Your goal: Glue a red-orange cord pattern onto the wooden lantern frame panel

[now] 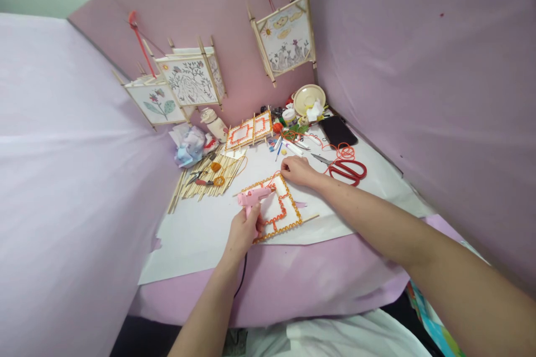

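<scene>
My left hand (245,228) is wrapped round the grip of a pink hot glue gun (254,196). The gun's nozzle points right, over a flat stick frame (298,213) with a white sheet, a looped yellow cord border and orange cord lines inside. At the frame's far corner my right hand (296,170) is closed, its fingertips pinching a thin orange cord. The cord's strand shows just left of the fingers, and more of the orange cord (345,152) lies in loose loops to the right. The fingertips partly hide what they grip.
Red-handled scissors (348,172) lie right of my right hand, near a black phone (338,131). Thin wooden sticks (196,185) with pliers (205,182) lie left. A second decorated panel (250,131), a bottle (213,124) and a plate (309,99) stand behind. Picture lanterns (190,81) hang above.
</scene>
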`<state>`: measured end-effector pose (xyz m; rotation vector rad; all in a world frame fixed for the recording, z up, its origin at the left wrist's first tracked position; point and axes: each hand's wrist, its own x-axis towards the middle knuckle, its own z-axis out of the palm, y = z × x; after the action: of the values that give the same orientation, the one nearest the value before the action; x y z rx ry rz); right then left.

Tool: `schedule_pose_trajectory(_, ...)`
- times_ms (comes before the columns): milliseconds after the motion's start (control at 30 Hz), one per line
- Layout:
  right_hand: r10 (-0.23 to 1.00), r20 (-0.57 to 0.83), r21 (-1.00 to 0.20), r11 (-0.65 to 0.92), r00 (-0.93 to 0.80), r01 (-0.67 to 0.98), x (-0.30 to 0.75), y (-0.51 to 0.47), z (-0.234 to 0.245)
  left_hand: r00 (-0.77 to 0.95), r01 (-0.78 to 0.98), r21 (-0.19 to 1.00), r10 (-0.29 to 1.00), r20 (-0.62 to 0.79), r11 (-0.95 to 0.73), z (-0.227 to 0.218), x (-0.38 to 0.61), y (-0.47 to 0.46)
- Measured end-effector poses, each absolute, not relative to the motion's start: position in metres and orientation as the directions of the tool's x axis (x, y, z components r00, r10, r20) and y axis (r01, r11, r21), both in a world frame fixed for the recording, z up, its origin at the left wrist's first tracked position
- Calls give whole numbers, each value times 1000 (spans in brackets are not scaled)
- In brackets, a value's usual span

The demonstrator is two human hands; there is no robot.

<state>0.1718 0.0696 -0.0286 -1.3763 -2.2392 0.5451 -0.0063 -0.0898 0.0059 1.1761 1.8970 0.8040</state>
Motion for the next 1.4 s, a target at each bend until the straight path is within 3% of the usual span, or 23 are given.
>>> schedule_pose_trajectory(1400,900,181,-553,427,-397,716,172,70,-30,-240,419,845,938,-251,333,-2,-14,-99)
